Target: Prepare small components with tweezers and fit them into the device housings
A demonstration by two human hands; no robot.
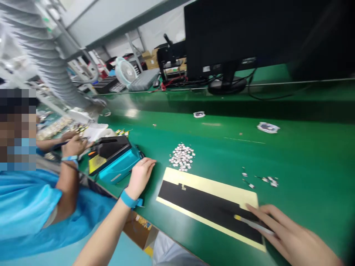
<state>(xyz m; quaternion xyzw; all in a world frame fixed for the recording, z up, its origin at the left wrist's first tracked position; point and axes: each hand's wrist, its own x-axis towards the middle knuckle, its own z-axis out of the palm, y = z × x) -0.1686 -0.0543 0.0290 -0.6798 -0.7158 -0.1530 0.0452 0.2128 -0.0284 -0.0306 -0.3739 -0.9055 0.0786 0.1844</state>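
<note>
My right hand point(288, 232) grips a thin pale tool point(257, 225) that looks like tweezers, its yellowish end over the right part of a black strip point(199, 207). The strip lies on a pale yellow sheet point(210, 184), with a small pale cut-out shape near its left end. My left hand point(142, 175), with a blue wristband, is to the left of the sheet, fingertips pressed together; whatever they hold is hidden. Beyond the sheet's left end is a pile of small white parts point(182, 157). Several small parts with short leads point(270, 181) lie behind its right end.
Left of my left hand stands a blue and black device point(119, 166). A person in blue works at the far left. Two small white packets point(268, 128) point(199, 114) lie farther back. A monitor point(235, 37), cables and a fan point(126, 71) stand behind.
</note>
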